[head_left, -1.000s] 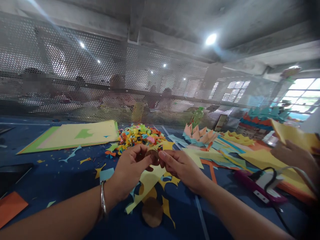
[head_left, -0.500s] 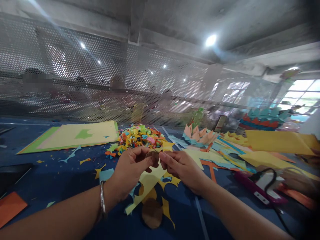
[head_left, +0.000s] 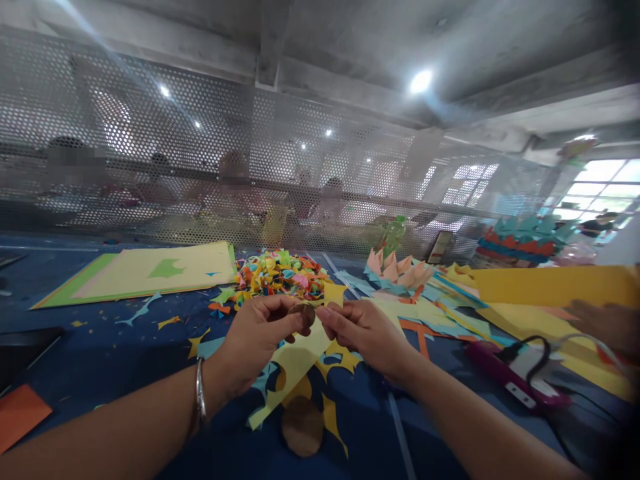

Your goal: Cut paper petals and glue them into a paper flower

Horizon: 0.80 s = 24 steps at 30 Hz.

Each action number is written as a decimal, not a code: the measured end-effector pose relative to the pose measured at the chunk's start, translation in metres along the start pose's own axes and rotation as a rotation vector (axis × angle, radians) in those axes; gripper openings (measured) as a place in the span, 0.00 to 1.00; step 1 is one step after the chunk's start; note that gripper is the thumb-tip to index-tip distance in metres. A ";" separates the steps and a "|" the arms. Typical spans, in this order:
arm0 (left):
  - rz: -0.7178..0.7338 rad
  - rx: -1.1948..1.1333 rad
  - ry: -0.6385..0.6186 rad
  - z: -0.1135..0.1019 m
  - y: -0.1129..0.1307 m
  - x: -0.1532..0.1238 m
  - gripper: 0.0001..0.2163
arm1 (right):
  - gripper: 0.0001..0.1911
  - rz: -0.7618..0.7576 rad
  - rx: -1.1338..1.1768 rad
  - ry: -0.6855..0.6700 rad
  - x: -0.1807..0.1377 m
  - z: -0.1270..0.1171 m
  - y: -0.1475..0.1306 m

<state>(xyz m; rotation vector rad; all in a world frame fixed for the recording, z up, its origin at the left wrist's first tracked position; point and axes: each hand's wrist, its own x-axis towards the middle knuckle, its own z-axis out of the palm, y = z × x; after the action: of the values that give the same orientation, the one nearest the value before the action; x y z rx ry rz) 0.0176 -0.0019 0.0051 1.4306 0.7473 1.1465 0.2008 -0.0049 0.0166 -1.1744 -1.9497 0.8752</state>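
Note:
My left hand (head_left: pixel 257 340) pinches a small brown disc (head_left: pixel 306 312) between thumb and fingers. Close beside it, my right hand (head_left: pixel 367 333) has its fingers closed on a small yellow paper piece (head_left: pixel 335 293), which sticks up above the fingertips. Both hands hover over the blue table, fingertips nearly meeting. Beneath them lie a long pale-yellow paper strip (head_left: pixel 285 390) and yellow cut-out scraps (head_left: pixel 334 420). A larger brown round piece (head_left: pixel 303 427) lies nearer to me. Behind the hands rises a heap of colourful paper scraps (head_left: pixel 283 273).
Stacked paper sheets (head_left: pixel 165 270) lie left of the heap. Folded peach paper points (head_left: pixel 397 270) stand at right, with a purple power strip (head_left: pixel 520 380) nearer. Another person's hand (head_left: pixel 607 327) is over yellow paper at far right. A perforated metal screen (head_left: pixel 200 153) closes off the back.
The yellow paper piece now stands more upright above my right fingers. My hands have barely moved. At far right, the other person's hand and the yellow sheet have shifted.

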 end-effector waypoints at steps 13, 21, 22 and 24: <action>-0.015 -0.026 -0.020 -0.003 -0.002 0.002 0.03 | 0.23 -0.026 -0.135 -0.028 0.000 -0.003 -0.002; -0.031 -0.005 -0.010 -0.002 -0.002 0.001 0.03 | 0.22 -0.037 -0.125 -0.020 0.000 -0.004 -0.001; -0.028 -0.007 -0.014 -0.003 -0.002 0.001 0.03 | 0.22 -0.042 -0.128 -0.018 0.001 -0.005 -0.001; -0.028 -0.014 -0.017 -0.003 -0.001 0.001 0.03 | 0.22 -0.045 -0.142 -0.018 0.001 -0.005 -0.002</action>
<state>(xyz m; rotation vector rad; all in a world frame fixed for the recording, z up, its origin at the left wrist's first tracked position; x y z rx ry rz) 0.0157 -0.0001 0.0040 1.4125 0.7445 1.1151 0.2038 -0.0040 0.0209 -1.2012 -2.0725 0.7363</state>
